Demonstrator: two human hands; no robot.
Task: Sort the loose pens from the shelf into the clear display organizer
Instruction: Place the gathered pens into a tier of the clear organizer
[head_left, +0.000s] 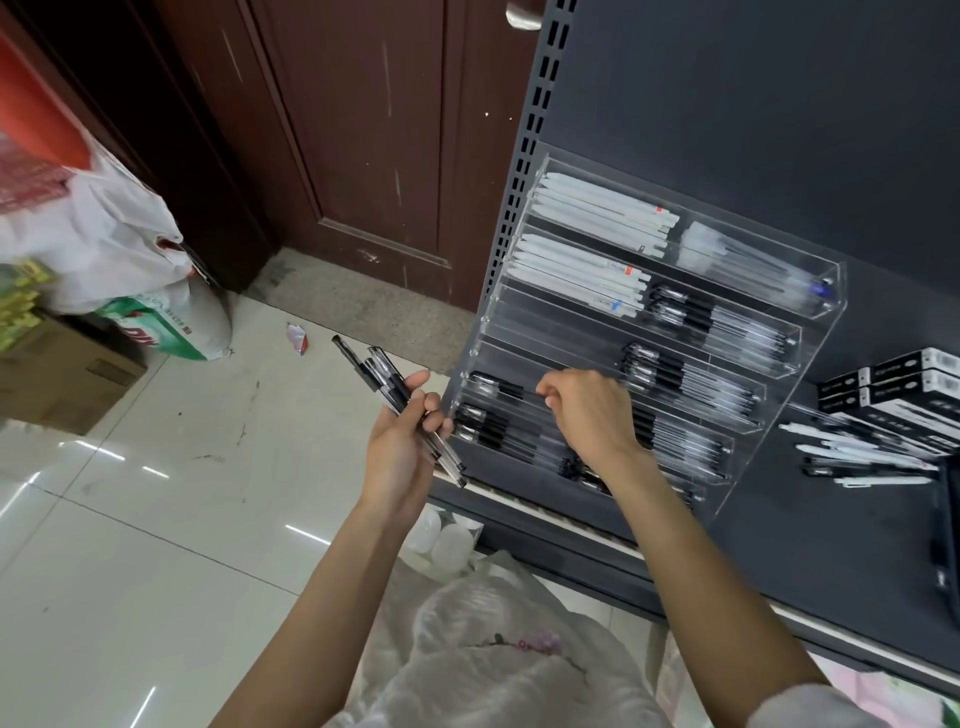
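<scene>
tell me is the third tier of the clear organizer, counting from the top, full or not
Partly filled. The third tier of the clear organizer holds black-capped pens only in its right half; the left half shows bare acrylic.

two hands (400, 447), one organizer (670, 332)

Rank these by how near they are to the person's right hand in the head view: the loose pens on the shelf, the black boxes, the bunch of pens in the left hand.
From the right hand, at the organizer:
1. Bunch of pens, just to its left, held in the left hand.
2. Loose pens, on the shelf to its right.
3. Black boxes, farther right, behind those pens.
</scene>
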